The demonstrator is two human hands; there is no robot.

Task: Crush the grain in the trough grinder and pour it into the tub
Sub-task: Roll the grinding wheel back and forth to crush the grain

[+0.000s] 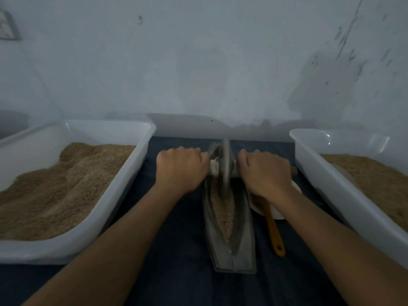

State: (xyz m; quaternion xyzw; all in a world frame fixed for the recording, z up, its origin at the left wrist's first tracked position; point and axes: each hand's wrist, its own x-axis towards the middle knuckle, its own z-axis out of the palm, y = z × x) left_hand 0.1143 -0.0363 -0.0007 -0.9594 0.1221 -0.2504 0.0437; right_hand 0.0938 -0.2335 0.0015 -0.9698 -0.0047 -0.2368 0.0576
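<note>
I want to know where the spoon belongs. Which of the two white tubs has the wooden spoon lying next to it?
The tub on the person's right: the wooden spoon lies between it and the trough grinder. The left tub has only cloth beside it.

No text, label, brand, number or sign can be read anywhere in the view. A small framed plate is mounted on the pale wall at the upper left, but whatever is printed on it is too blurred and dim to be made out.
</note>
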